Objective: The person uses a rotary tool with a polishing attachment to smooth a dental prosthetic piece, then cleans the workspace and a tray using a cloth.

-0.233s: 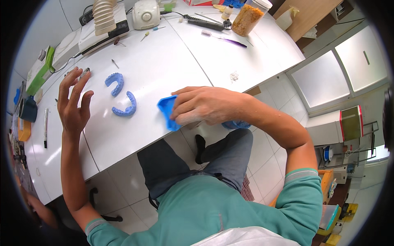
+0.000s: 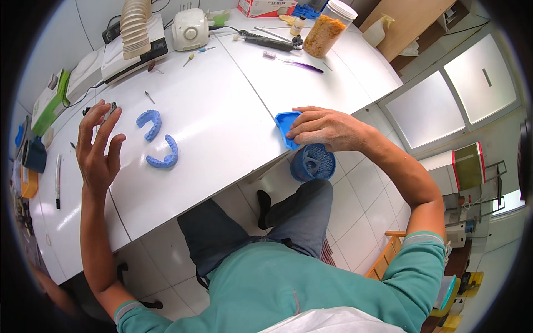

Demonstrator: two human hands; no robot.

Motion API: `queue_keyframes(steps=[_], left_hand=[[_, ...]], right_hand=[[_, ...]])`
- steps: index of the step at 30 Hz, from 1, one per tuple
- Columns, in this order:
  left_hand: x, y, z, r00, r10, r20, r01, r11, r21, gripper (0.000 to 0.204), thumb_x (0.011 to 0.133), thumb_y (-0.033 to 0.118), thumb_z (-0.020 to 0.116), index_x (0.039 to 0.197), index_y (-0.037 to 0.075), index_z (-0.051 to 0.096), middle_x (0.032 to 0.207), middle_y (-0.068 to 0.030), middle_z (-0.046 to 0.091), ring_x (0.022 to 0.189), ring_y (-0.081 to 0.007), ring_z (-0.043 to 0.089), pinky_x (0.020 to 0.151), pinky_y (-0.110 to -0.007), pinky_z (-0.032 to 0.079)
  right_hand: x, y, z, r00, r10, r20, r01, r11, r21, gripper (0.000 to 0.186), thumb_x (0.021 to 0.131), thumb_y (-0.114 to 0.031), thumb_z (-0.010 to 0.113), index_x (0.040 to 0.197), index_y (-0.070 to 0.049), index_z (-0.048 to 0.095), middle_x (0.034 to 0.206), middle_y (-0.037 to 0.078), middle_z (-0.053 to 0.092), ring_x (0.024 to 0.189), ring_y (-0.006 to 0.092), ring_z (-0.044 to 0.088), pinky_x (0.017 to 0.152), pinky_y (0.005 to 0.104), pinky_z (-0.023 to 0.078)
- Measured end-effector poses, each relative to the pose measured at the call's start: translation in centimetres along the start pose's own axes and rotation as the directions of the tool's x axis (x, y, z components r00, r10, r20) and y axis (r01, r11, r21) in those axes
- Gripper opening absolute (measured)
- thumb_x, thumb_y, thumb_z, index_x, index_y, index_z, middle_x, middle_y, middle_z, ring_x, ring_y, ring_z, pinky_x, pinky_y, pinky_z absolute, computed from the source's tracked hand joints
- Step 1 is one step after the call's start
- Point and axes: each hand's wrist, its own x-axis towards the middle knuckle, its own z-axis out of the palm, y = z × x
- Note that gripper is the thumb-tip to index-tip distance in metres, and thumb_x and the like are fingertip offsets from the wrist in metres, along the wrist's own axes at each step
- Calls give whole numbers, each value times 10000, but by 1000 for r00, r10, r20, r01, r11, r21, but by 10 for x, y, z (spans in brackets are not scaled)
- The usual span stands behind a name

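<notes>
My right hand point(image 2: 327, 129) grips a shallow blue angular tray point(image 2: 287, 130) at the table's front edge, above a blue basket-like bin point(image 2: 312, 162) on the floor. The fingers hide part of the tray. My left hand point(image 2: 101, 144) is raised over the left part of the table, fingers apart and holding nothing. To its right lie two blue horseshoe-shaped dental arches: an upper one point(image 2: 154, 122) and a lower one point(image 2: 173, 151), apart from each other. A small dark metal piece point(image 2: 112, 107) shows behind the left fingertips.
On the white table point(image 2: 222, 127) are a thin bur point(image 2: 149, 97), a purple toothbrush point(image 2: 297, 64), a black handpiece point(image 2: 269, 42) and a jar of orange bits point(image 2: 327, 33). Behind stand a white control unit point(image 2: 190, 29) and a ribbed hose point(image 2: 136, 28). A marker point(image 2: 58, 180) lies far left.
My right hand has carried the blue tray rightward to the table edge, uncovering the floor bin. The small white crumb pile no longer shows. My left hand stays nearly still; the view has shifted slightly.
</notes>
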Motion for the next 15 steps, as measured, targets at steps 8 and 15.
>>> queue_keyframes(steps=[8, 15], left_hand=[[6, 5, 3, 1000, 9, -9, -9, 1000, -22, 384, 1025, 274, 794, 1377, 120, 788, 1432, -139, 705, 1374, -386, 679, 1016, -474, 626], [3, 5, 6, 999, 43, 31, -43, 999, 22, 379, 1017, 199, 806, 1385, 115, 782, 1426, -145, 710, 1360, -386, 685, 1037, -482, 616]], right_hand=[[-36, 29, -19, 993, 97, -70, -107, 983, -151, 457, 775, 150, 817, 1116, -154, 794, 1295, 26, 820, 1307, 246, 717, 1343, 511, 458], [11, 53, -8, 920, 265, -289, -289, 956, -44, 403, 967, 150, 640, 1237, -92, 816, 1235, 119, 818, 1215, 300, 735, 1115, 437, 610]])
